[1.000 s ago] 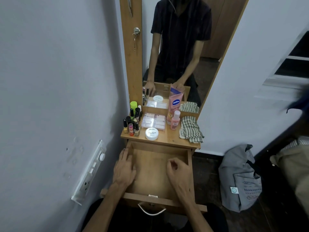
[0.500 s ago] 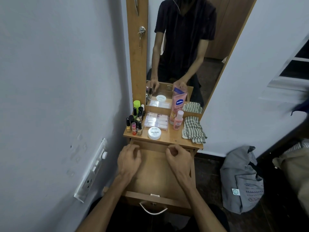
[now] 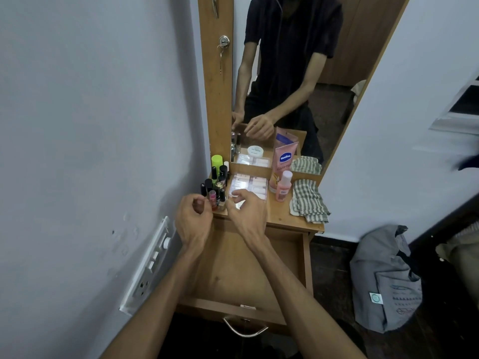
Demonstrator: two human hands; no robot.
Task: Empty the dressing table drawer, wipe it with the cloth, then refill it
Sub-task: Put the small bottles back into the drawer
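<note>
- Drawer (image 3: 248,275) pulled out below the tabletop (image 3: 285,216), bare inside.
- Left hand (image 3: 193,221) above the drawer's back-left corner, fingers curled, grasping nothing, beside the small bottles (image 3: 216,187).
- Right hand (image 3: 247,211) past the drawer's back edge, fingers spread loose over a white jar; contact unclear.
- Striped cloth (image 3: 308,200) folded on the tabletop, right of the drawer's back edge.
</note>
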